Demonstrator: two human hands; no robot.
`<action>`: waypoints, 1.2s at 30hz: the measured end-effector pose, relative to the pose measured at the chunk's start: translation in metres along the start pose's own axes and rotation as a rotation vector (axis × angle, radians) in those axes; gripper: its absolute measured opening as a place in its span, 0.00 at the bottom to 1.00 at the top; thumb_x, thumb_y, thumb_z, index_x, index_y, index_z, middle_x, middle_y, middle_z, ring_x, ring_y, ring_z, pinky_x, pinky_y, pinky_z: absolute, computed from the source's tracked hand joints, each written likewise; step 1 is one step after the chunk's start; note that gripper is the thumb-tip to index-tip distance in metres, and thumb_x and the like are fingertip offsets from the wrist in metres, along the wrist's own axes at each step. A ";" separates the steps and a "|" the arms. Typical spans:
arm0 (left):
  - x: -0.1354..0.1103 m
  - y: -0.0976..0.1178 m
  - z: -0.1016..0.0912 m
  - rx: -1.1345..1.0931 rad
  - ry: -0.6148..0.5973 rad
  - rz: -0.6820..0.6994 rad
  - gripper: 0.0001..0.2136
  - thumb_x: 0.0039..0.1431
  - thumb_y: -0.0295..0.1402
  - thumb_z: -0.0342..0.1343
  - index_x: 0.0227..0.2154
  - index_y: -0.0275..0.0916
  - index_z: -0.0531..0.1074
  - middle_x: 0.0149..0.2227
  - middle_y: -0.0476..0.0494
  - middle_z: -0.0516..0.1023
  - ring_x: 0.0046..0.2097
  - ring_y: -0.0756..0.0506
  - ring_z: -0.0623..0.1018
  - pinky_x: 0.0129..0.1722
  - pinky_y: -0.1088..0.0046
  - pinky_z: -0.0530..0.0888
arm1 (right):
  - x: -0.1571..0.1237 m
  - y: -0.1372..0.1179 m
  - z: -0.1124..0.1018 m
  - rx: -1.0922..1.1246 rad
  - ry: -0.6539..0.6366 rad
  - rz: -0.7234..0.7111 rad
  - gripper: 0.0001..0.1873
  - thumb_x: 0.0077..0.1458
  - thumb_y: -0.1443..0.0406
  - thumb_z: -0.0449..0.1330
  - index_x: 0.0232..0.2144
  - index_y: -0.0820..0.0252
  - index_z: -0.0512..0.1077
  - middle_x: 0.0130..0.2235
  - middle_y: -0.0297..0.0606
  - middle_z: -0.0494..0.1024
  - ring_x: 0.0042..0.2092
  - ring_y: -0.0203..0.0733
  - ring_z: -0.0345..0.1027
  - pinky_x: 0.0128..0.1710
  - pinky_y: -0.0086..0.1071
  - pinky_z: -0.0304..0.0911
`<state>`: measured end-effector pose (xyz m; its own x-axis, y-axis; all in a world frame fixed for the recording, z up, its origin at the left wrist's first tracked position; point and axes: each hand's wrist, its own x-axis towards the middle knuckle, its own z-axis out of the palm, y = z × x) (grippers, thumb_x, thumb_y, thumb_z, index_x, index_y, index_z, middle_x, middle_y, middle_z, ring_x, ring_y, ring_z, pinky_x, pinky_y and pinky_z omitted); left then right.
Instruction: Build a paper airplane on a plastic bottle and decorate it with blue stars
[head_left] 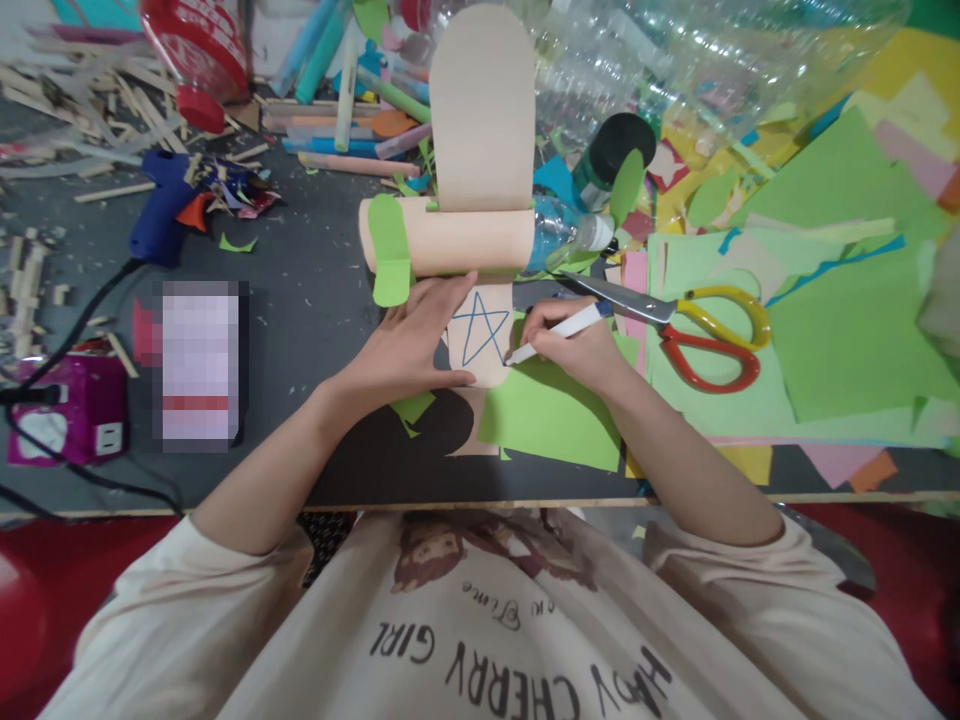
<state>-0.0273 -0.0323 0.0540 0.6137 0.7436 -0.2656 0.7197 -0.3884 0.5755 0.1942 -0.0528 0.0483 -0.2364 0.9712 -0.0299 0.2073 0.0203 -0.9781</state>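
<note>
My left hand [416, 340] lies flat on a beige paper strip [484, 335], pinning it to the dark table. A blue star [481, 332] is drawn on that strip. My right hand [574, 350] grips a white pen with a blue cap [559, 332], its tip touching the strip at the star's lower right point. The strip belongs to a beige paper craft [480, 150] with a rolled middle section and green paper pieces [390, 250] stuck on its left end.
Scissors with yellow and red handles [686, 328] lie just right of my right hand on green paper sheets [825, 330]. A blue glue gun [161, 205] sits at back left, a purple power socket [71, 405] at left. Clear plastic bottles [675, 60] and paper scraps crowd the back.
</note>
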 end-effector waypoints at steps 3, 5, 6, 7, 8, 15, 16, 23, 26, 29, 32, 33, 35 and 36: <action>0.000 0.001 0.000 0.004 -0.001 -0.002 0.48 0.54 0.48 0.63 0.70 0.44 0.42 0.72 0.35 0.47 0.72 0.28 0.48 0.66 0.49 0.59 | 0.000 -0.001 0.000 -0.002 -0.004 0.004 0.08 0.39 0.68 0.54 0.14 0.57 0.68 0.15 0.30 0.69 0.19 0.32 0.55 0.20 0.29 0.52; 0.001 0.001 -0.001 0.014 -0.006 -0.014 0.48 0.53 0.47 0.64 0.70 0.43 0.42 0.72 0.35 0.47 0.72 0.28 0.49 0.66 0.50 0.58 | 0.001 0.000 -0.001 0.011 0.002 0.005 0.07 0.39 0.68 0.54 0.14 0.57 0.68 0.15 0.29 0.68 0.18 0.31 0.54 0.19 0.29 0.51; 0.001 0.001 -0.001 0.018 -0.010 -0.020 0.48 0.53 0.46 0.64 0.70 0.43 0.42 0.72 0.35 0.47 0.72 0.28 0.48 0.66 0.50 0.58 | 0.001 0.001 -0.002 0.027 0.014 0.004 0.07 0.39 0.68 0.54 0.14 0.57 0.68 0.15 0.29 0.67 0.18 0.31 0.54 0.19 0.29 0.51; 0.001 0.001 -0.001 0.019 -0.013 -0.022 0.48 0.54 0.47 0.64 0.70 0.43 0.42 0.72 0.35 0.47 0.72 0.28 0.48 0.66 0.50 0.58 | 0.002 0.002 -0.003 0.046 0.034 0.003 0.08 0.40 0.68 0.54 0.14 0.57 0.68 0.15 0.29 0.67 0.18 0.31 0.54 0.18 0.28 0.51; 0.001 0.001 -0.001 0.018 -0.014 -0.021 0.48 0.54 0.47 0.64 0.70 0.44 0.42 0.72 0.35 0.47 0.72 0.28 0.48 0.66 0.50 0.58 | 0.002 0.003 -0.004 0.063 0.061 0.001 0.08 0.41 0.67 0.54 0.15 0.57 0.68 0.15 0.29 0.67 0.18 0.31 0.54 0.18 0.28 0.51; 0.000 -0.002 0.002 -0.005 0.016 0.011 0.48 0.55 0.51 0.62 0.70 0.45 0.41 0.72 0.36 0.49 0.71 0.28 0.49 0.65 0.49 0.59 | 0.001 0.009 0.003 0.015 0.177 -0.081 0.07 0.51 0.60 0.62 0.26 0.57 0.73 0.26 0.32 0.76 0.27 0.36 0.68 0.28 0.31 0.65; 0.000 -0.002 0.002 -0.006 0.021 0.013 0.48 0.54 0.51 0.62 0.70 0.45 0.42 0.71 0.36 0.49 0.71 0.28 0.49 0.65 0.49 0.59 | -0.001 0.009 0.006 0.000 0.180 -0.102 0.08 0.52 0.59 0.63 0.28 0.57 0.73 0.28 0.34 0.78 0.29 0.37 0.70 0.30 0.32 0.67; 0.001 -0.002 0.001 -0.011 0.011 0.011 0.50 0.53 0.51 0.64 0.71 0.43 0.42 0.71 0.35 0.49 0.71 0.27 0.49 0.66 0.51 0.58 | -0.006 0.007 0.015 -0.166 0.035 -0.191 0.04 0.57 0.62 0.63 0.35 0.54 0.76 0.39 0.38 0.83 0.42 0.44 0.75 0.45 0.39 0.69; 0.000 -0.002 0.001 -0.011 0.012 0.010 0.49 0.53 0.51 0.64 0.71 0.44 0.42 0.71 0.35 0.49 0.71 0.28 0.49 0.66 0.51 0.58 | -0.005 0.008 0.015 -0.179 0.013 -0.199 0.05 0.57 0.62 0.62 0.36 0.54 0.76 0.40 0.37 0.83 0.42 0.44 0.75 0.45 0.40 0.68; 0.000 -0.002 0.001 -0.012 0.014 0.011 0.49 0.53 0.51 0.64 0.71 0.43 0.42 0.71 0.35 0.49 0.71 0.28 0.49 0.66 0.50 0.58 | -0.005 0.009 0.015 -0.188 -0.002 -0.184 0.05 0.58 0.61 0.62 0.37 0.54 0.77 0.41 0.37 0.83 0.43 0.45 0.75 0.46 0.40 0.68; 0.000 -0.003 0.002 -0.020 0.017 0.014 0.49 0.53 0.53 0.63 0.71 0.44 0.42 0.71 0.35 0.49 0.71 0.27 0.49 0.66 0.49 0.57 | -0.005 0.009 0.016 -0.193 -0.006 -0.180 0.06 0.58 0.61 0.62 0.37 0.54 0.77 0.41 0.38 0.83 0.44 0.45 0.75 0.46 0.40 0.67; 0.000 -0.003 0.002 -0.022 0.015 0.014 0.49 0.54 0.54 0.62 0.71 0.45 0.41 0.71 0.35 0.49 0.71 0.27 0.49 0.66 0.49 0.57 | -0.005 0.010 0.015 -0.197 -0.008 -0.181 0.06 0.58 0.61 0.62 0.37 0.54 0.78 0.41 0.38 0.83 0.44 0.45 0.74 0.46 0.39 0.67; 0.001 -0.003 0.002 -0.021 0.009 0.011 0.49 0.54 0.53 0.62 0.71 0.45 0.41 0.72 0.35 0.48 0.71 0.27 0.48 0.67 0.49 0.57 | -0.005 0.010 0.015 -0.207 -0.012 -0.182 0.06 0.58 0.61 0.62 0.37 0.54 0.78 0.41 0.38 0.83 0.44 0.44 0.74 0.46 0.39 0.67; 0.000 -0.003 0.002 -0.021 0.008 0.010 0.49 0.54 0.53 0.62 0.71 0.45 0.41 0.72 0.35 0.48 0.71 0.27 0.48 0.67 0.49 0.56 | -0.005 0.010 0.015 -0.211 -0.013 -0.184 0.06 0.58 0.61 0.62 0.37 0.54 0.78 0.41 0.38 0.83 0.43 0.44 0.74 0.46 0.39 0.67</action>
<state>-0.0288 -0.0319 0.0501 0.6182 0.7440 -0.2534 0.7064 -0.3845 0.5943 0.1830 -0.0608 0.0359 -0.3007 0.9433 0.1405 0.3520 0.2467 -0.9029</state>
